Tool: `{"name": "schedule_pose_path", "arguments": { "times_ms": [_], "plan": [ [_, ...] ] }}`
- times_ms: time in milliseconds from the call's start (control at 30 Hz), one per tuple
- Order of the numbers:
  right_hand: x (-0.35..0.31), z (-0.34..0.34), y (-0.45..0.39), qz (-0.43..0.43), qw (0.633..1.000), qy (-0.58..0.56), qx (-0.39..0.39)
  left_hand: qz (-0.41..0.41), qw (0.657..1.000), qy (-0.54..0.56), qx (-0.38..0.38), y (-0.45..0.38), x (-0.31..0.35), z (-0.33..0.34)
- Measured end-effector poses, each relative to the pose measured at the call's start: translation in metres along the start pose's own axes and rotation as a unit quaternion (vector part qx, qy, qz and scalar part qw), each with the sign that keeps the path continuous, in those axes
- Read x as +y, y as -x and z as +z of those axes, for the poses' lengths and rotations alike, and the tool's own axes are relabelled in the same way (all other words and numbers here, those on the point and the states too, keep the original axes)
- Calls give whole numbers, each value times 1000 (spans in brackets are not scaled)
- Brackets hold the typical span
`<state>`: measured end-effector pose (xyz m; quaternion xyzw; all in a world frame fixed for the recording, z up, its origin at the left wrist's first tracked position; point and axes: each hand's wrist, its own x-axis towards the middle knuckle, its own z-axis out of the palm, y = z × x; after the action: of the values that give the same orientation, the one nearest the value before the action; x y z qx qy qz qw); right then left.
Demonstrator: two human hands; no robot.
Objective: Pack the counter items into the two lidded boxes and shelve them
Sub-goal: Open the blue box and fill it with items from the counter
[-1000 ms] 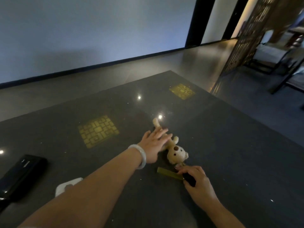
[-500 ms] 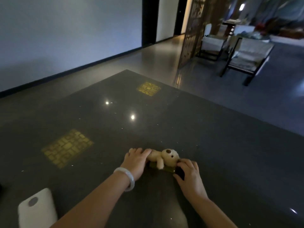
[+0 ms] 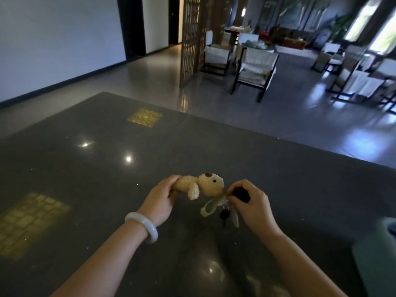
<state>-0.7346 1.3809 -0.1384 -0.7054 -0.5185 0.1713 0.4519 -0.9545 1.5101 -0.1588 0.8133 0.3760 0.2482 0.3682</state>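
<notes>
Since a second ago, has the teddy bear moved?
Yes. The teddy bear lay on the counter; both hands now hold it lifted above the dark surface, nearer the person.

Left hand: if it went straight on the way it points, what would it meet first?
The left hand points up and right along the teddy bear it grips, so it would likely meet the right hand, which pinches the ribbon. Depth is unclear.

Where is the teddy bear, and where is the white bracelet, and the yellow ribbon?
teddy bear point(image 3: 211, 182), head view, on its fuzzy head.
white bracelet point(image 3: 142, 225), head view, on the band round the left wrist.
yellow ribbon point(image 3: 211, 205), head view, on the loop hanging below the bear.
</notes>
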Motion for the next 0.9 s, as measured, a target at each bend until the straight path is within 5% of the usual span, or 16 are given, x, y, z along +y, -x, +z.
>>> {"name": "schedule_pose_path", "arguments": {
  "times_ms": [500,900],
  "plan": [
    [-7,-233,114,-83,990,-25,112,46,995,79,-28,66,209,124],
    [45,-386,225,-35,979,40,199,169,984,33,-43,111,352,239]
  ]
}}
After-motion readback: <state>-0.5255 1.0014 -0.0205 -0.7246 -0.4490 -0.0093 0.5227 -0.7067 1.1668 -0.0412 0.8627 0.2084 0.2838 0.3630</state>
